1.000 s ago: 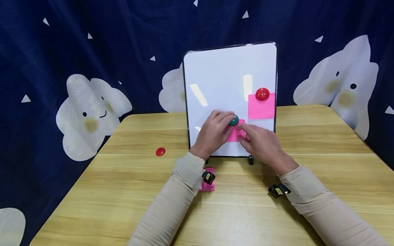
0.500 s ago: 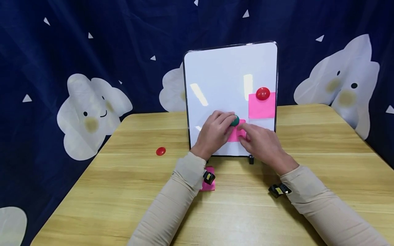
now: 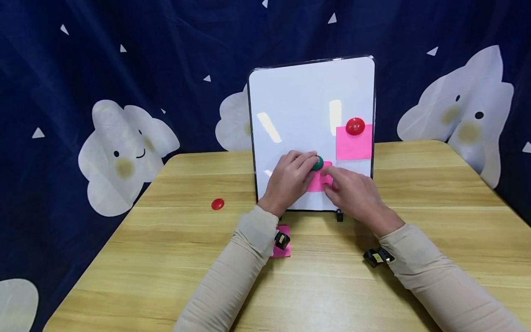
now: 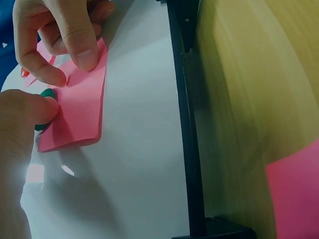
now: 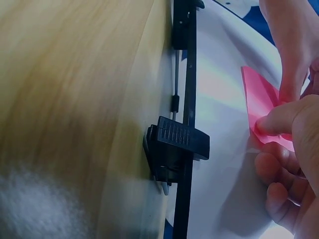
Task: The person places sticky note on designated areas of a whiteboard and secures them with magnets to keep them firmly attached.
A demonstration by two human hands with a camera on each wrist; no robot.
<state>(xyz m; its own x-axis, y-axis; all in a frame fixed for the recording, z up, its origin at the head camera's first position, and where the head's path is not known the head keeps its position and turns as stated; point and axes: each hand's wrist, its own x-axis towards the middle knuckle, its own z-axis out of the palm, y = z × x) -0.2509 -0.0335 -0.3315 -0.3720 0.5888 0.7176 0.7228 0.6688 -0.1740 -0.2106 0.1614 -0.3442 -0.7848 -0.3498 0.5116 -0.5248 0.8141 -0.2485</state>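
Note:
A white magnetic board [image 3: 290, 106] with a black frame stands upright on the table. My left hand [image 3: 284, 182] holds a round green magnet [image 3: 319, 163] against the top edge of a pink sticky note [image 3: 316, 185] on the board. From the right, my right hand [image 3: 354, 191] has its thumb and index finger on the same note. In the left wrist view, the right thumb lies near one corner of the note [image 4: 79, 112], and its lower edge lifts a little off the board. The left fingers partly hide the magnet.
Higher on the right, a red magnet [image 3: 355, 126] pins another pink note [image 3: 354, 150]. One more red magnet [image 3: 217, 204] lies on the table [image 3: 166, 258] to the left. Pink paper [image 3: 284, 246] lies below my left wrist. A black clip [image 5: 177, 144] grips the board's lower edge.

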